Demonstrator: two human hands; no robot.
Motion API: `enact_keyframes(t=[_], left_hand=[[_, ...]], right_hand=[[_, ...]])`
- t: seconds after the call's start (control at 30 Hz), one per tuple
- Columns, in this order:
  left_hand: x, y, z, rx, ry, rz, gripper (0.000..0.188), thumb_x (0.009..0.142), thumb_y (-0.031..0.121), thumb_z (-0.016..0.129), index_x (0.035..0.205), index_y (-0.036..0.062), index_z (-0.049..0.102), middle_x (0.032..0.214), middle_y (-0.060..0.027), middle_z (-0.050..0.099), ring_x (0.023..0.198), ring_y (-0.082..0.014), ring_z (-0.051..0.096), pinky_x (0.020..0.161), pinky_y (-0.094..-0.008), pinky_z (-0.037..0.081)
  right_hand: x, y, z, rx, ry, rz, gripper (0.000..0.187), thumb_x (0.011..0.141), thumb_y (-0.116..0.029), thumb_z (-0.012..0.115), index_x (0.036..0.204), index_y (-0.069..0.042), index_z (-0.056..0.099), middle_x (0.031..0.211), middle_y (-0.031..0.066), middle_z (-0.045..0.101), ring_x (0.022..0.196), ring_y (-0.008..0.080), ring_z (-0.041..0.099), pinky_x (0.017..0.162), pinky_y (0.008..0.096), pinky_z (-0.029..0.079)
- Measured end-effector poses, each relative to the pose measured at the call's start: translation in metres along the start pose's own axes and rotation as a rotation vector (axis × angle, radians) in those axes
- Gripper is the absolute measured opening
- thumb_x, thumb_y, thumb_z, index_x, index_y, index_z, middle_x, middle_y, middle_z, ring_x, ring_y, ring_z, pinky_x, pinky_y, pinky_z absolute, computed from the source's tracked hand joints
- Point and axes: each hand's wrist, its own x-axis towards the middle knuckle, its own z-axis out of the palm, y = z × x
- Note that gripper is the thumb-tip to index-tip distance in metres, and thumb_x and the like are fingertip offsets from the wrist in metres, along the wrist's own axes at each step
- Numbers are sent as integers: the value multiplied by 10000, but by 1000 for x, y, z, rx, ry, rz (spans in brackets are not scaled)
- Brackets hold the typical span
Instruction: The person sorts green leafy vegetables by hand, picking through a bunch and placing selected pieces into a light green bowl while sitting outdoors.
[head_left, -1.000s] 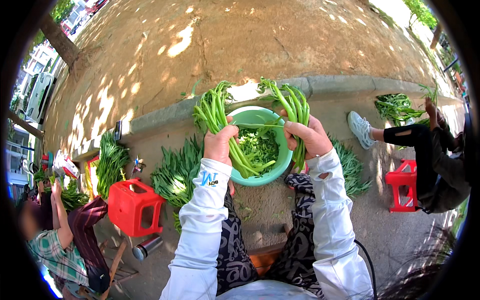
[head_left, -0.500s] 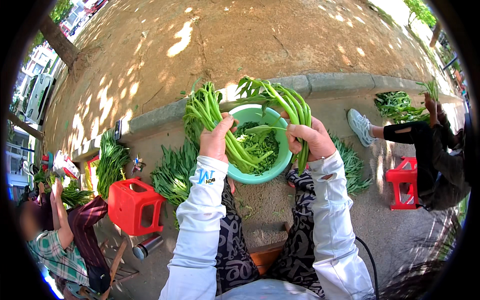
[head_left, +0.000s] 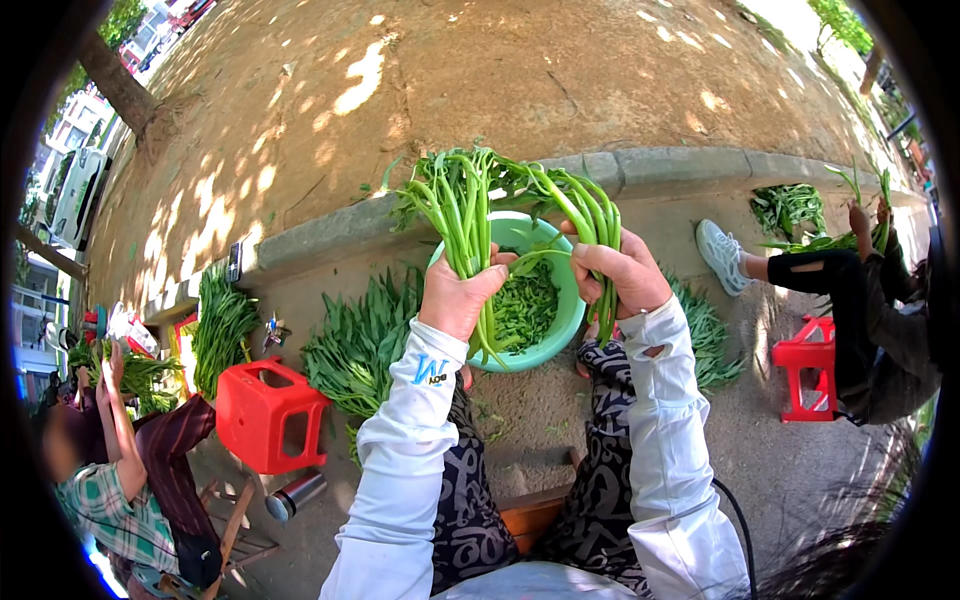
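My left hand (head_left: 462,291) is closed round a bundle of long green stems, water spinach by their look (head_left: 462,215), whose leafy ends hang beyond the fist. In my right hand (head_left: 628,272) is a smaller bunch of the same greens (head_left: 585,205), gripped by thumb and fingers. One thin stem stretches across between the two hands. Both fists are above a mint-green basin (head_left: 562,335), where cut green leaves and pieces (head_left: 527,305) lie. The bunches cover part of the basin's far rim.
Heaps of greens lie left (head_left: 362,340) and right (head_left: 705,330) of the basin. Red stools (head_left: 268,415) (head_left: 806,368) stand on both sides, with a metal flask (head_left: 296,494) by the left one. A curb (head_left: 660,170) runs beyond. People sit at either side, handling greens.
My left hand has moved right, closer to my right hand, and its bundle has swung more upright. The right hand has stayed nearly in place.
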Motion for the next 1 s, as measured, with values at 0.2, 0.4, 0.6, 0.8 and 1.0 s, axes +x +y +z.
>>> enact_keyframes(t=[0.2, 0.4, 0.6, 0.8, 1.0], left_hand=[[-1, 3, 4, 73, 9, -3, 284, 726, 16, 659, 993, 0, 564, 895, -75, 618, 846, -153, 603, 757, -275, 476], [5, 0, 5, 12, 181, -20, 265, 713, 12, 644, 967, 15, 568, 855, -63, 616, 739, -137, 581, 688, -261, 469], [7, 5, 4, -204, 344, -73, 263, 705, -4, 634, 953, 52, 568, 820, -70, 622, 653, -145, 566, 575, -267, 465], [5, 8, -4, -166, 240, -40, 293, 733, 76, 676, 1002, 58, 560, 909, -78, 634, 773, -156, 592, 662, -266, 460], [0, 14, 4, -115, 26, -5, 281, 748, 42, 655, 1012, 45, 562, 1020, -132, 629, 909, -179, 590, 822, -309, 437]], right_hand=[[0, -1, -3, 2, 31, -5, 328, 780, -99, 594, 1077, 8, 509, 676, 45, 538, 481, 96, 469, 436, 212, 360], [-2, -1, 1, -51, -15, -1, 338, 774, -90, 605, 1079, 16, 506, 665, 46, 540, 487, 95, 475, 441, 209, 360], [-5, -3, 4, -24, -45, 24, 341, 769, -62, 597, 1081, 33, 498, 650, 43, 527, 484, 102, 467, 447, 215, 357], [-9, -7, 1, -19, -36, 3, 340, 767, -63, 599, 1078, 29, 496, 643, 42, 527, 479, 105, 466, 445, 218, 358], [-3, -1, -1, -65, -59, 9, 342, 767, -83, 614, 1072, 25, 502, 652, 46, 541, 486, 104, 482, 453, 215, 367]])
